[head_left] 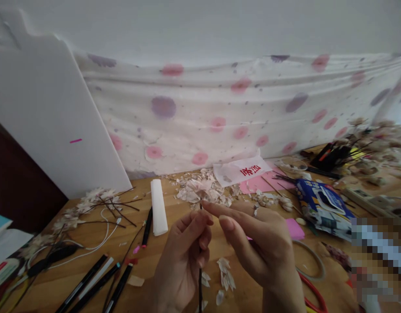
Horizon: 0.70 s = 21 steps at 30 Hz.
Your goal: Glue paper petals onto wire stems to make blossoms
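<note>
My left hand (190, 243) is closed round a thin dark stem (200, 278), which stands upright between thumb and fingers. At the stem's top sits a pale pinkish flower (200, 187), hard to tell from the heap of dried petals (216, 196) behind it. My right hand (262, 239) wears a ring. Its index finger reaches out to the base of the flower and seems to touch it, while the thumb stays apart with nothing visible between them. The other right fingers are mostly hidden. Loose petals (225, 274) lie on the wooden table below the hands.
Left are dried flower stems (99, 202), a white cable (96, 248), a white paper roll (159, 208) and several markers (120, 287). Right lie a white bag (237, 168), pink paper (263, 181), a blue packet (322, 206), a tape ring (319, 261) and red-handled scissors (313, 293).
</note>
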Each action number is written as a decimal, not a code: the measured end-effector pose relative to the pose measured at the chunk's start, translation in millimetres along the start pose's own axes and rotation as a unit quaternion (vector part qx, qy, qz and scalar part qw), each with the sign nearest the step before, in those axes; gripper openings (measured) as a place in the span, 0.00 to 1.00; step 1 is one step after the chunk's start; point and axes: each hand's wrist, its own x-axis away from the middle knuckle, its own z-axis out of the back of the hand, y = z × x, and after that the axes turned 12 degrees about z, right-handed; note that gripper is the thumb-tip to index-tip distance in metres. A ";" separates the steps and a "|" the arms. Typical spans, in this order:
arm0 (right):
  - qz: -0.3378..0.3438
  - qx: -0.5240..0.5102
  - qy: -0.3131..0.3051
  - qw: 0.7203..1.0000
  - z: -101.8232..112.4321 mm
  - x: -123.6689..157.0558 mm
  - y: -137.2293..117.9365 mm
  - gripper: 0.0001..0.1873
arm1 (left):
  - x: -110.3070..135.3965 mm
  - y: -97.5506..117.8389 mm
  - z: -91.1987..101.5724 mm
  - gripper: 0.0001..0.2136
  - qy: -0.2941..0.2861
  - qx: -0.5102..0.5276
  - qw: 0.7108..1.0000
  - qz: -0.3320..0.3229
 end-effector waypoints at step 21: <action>-0.027 0.007 -0.011 1.000 -4.0 -0.4 8.2 0.12 | 7.2 7.6 5.5 0.15 -0.053 -0.026 0.998 -0.012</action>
